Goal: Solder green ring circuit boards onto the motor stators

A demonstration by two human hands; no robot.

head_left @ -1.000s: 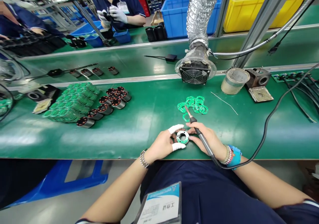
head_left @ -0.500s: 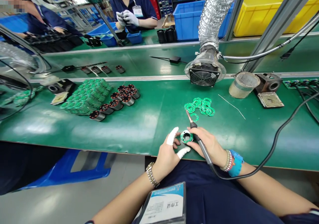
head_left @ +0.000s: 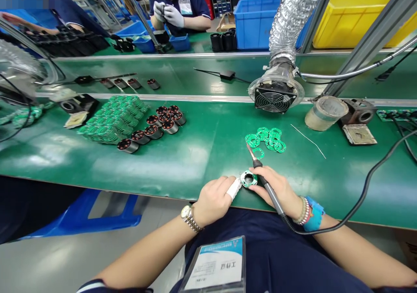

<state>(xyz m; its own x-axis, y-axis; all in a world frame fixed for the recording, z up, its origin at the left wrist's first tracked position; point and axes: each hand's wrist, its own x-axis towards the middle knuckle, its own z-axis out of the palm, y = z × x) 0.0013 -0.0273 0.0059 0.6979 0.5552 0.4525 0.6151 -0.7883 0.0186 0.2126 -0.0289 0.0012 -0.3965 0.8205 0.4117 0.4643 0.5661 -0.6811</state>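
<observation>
A small round motor part with a green ring board on top (head_left: 249,179) sits near the front edge of the green bench (head_left: 202,154). My left hand (head_left: 213,199), with white finger cots, has its fingers curled and touches the part's left side. My right hand (head_left: 276,188) grips a soldering iron (head_left: 260,173) whose tip points up and away, and its fingers rest against the part's right side. The iron's black cable (head_left: 358,197) loops off to the right.
Loose green ring boards (head_left: 267,138) lie just beyond my hands. A stack of green boards (head_left: 112,119) and several wound motor stators (head_left: 156,125) stand at left. A fume fan (head_left: 275,97), a tape roll (head_left: 325,112) and an iron stand (head_left: 358,114) are behind. Other people work across the conveyor.
My left fingers have curled from spread to closed against the part. The view has shifted, so everything sits a little further right.
</observation>
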